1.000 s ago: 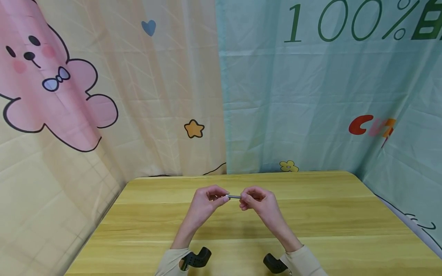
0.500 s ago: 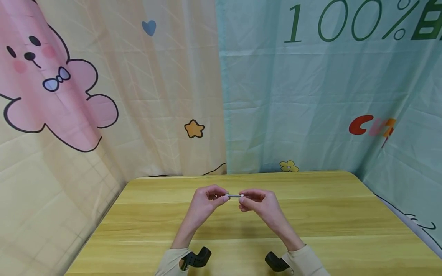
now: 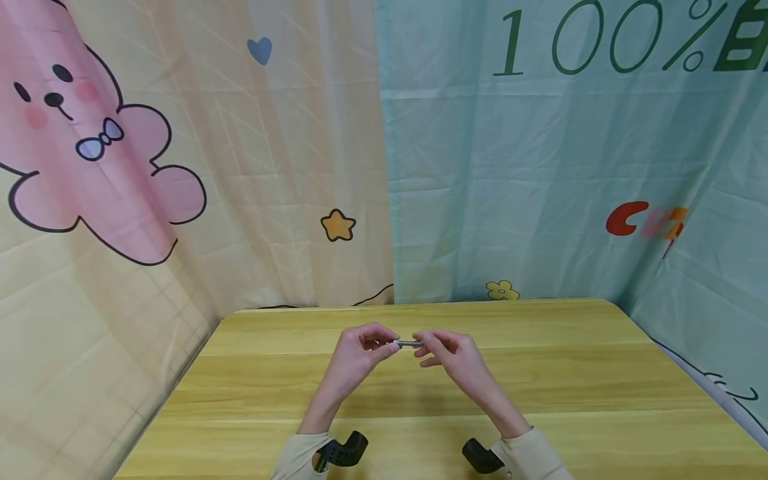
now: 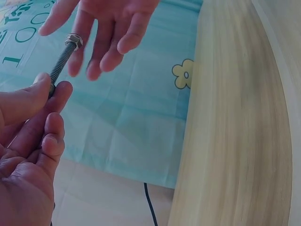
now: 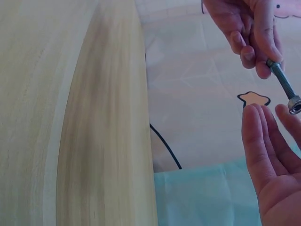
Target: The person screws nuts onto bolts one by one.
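A threaded metal bolt (image 3: 409,343) is held above the table between my two hands. My left hand (image 3: 359,350) pinches its head end between thumb and forefinger, and the head is mostly covered by them. A hex nut (image 4: 74,40) sits on the far end of the bolt, clearly seen in the left wrist view and at the right edge of the right wrist view. My right hand (image 3: 453,353) is at this nut end, its fingers (image 4: 109,47) loosely extended. One forefinger lies right at the nut while the thumb stands apart from it.
Below the hands is a light wooden table (image 3: 270,393). Behind it hang a cream curtain (image 3: 288,167) and a teal curtain (image 3: 510,167) with printed figures. Each wrist carries a black camera mount (image 3: 348,449) near the beige sleeve (image 3: 534,453).
The right hand's fingers were pinching at the bolt's right end and have now loosened, spreading apart around it. The left hand keeps its pinch and stays nearly in place.
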A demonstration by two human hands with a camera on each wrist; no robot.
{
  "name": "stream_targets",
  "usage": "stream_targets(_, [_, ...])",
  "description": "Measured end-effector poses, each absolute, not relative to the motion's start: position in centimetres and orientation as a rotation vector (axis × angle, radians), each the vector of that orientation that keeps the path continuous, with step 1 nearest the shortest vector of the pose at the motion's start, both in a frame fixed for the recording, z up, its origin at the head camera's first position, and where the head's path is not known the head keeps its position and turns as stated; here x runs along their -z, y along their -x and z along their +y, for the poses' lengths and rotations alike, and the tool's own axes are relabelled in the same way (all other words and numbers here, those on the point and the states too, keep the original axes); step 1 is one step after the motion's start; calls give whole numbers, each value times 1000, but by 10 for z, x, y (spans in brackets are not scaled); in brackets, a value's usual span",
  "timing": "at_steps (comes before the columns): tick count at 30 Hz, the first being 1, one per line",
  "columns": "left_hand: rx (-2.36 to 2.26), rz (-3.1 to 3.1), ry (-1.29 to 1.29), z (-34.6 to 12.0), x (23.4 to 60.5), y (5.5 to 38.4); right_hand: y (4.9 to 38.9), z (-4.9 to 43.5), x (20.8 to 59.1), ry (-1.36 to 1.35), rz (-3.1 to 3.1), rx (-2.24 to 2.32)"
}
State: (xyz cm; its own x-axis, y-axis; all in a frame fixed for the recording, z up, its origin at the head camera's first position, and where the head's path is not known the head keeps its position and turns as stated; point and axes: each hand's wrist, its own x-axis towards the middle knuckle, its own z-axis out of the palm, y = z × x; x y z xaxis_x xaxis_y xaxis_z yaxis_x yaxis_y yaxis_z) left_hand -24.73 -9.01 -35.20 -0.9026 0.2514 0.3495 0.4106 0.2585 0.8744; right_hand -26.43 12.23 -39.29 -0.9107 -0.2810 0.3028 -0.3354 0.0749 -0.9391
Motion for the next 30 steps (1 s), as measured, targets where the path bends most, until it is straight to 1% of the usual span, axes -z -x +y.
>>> stream_targets(5, [1704, -2367, 616, -90, 350, 247, 265, 126, 391, -737, -2251, -1915])
stream_targets(13, [1708, -2373, 618, -91, 351, 246, 266, 129, 393, -814, -2243, -1918])
stream_targets(30, [1711, -2354, 649, -90, 355, 245, 262, 117, 398, -570, -2284, -1941])
